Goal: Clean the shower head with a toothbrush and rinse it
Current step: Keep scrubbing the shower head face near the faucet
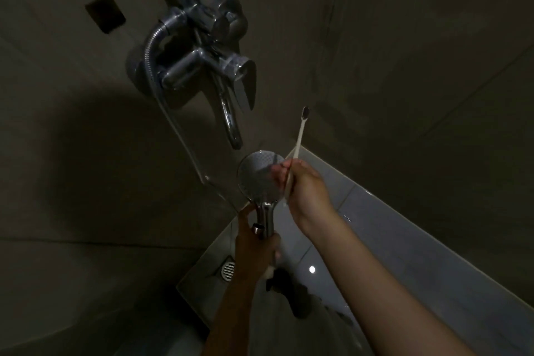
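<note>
Nearest the camera: two bare forearms, one hand each. The right hand [303, 186] is below the mixer [199, 46] and slightly to its right, fingers curled round the lower handle of the toothbrush [298, 140]. The left hand [255, 241] is directly below the mixer, fingers and thumb wrapped round the shower head's handle.

One mixer: polished chrome, wall-mounted, with a blade-shaped lever and a curved spout [231, 124] hanging down.

One hose [173, 124]: ribbed metal, falling from the mixer's left side towards the left hand.

One shower head [257, 175]: chrome, a round disc with a dotted nozzle face, held just below the spout tip. The face is turned towards the camera; the long axis runs near upright, handle downwards.

One toothbrush: thin pale plastic stem with a dark bristle end. Its long axis is near upright, bristles uppermost, level with the spout and clear of the disc.

Two dark square insets [105, 13] in the matt wall tiles, beside and above the mixer.

One round slotted metal drain [228, 270] in the glossy pale floor, far below the mixer.
</note>
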`<state>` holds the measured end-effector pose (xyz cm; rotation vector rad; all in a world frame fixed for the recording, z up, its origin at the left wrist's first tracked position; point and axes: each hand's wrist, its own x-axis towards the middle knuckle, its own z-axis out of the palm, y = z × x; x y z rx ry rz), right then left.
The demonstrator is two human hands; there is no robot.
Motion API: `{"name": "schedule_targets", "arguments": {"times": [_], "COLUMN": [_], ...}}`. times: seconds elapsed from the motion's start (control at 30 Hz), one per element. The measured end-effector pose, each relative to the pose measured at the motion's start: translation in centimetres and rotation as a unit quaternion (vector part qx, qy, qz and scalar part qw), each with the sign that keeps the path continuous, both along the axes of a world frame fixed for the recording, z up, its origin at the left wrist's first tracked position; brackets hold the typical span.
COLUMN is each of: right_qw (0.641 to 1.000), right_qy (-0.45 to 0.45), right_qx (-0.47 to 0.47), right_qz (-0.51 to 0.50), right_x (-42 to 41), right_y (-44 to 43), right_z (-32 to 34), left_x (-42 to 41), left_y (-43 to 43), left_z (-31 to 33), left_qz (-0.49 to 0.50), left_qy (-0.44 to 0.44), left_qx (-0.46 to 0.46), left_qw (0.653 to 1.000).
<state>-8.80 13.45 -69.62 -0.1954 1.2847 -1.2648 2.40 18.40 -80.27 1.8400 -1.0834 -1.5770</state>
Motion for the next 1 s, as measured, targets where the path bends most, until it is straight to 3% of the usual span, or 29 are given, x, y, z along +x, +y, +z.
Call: {"name": "schedule_targets", "arguments": {"times": [0.1,0.33,0.53,1.0], "right_qw": [0.984,0.945,0.929,0.944], "right_qy": [-0.158,-0.305,-0.348,-0.306], "right_qx": [-0.025,-0.074,-0.061,-0.058], "right_qz": [-0.074,-0.091,-0.11,-0.107], "right_x": [0.1,1.1,1.3,0.4], "right_y": [-3.2,-7.0,-7.3,-6.6], "right_z": [0.2,1.3,1.3,1.3], "left_x": [0.2,0.3,0.3,1.0], "left_y": [-1.4,-3.5,-4.2,-4.6], "left_z": [-0.8,-1.1,-0.4,-0.1], "left_qz": [0.021,0.038,0.027,0.018], "left_qy": [0.002,0.007,-0.012,-0.006], "left_qx": [0.011,0.01,0.006,-0.014], "left_qw": [1.0,0.999,1.0,1.0]}}
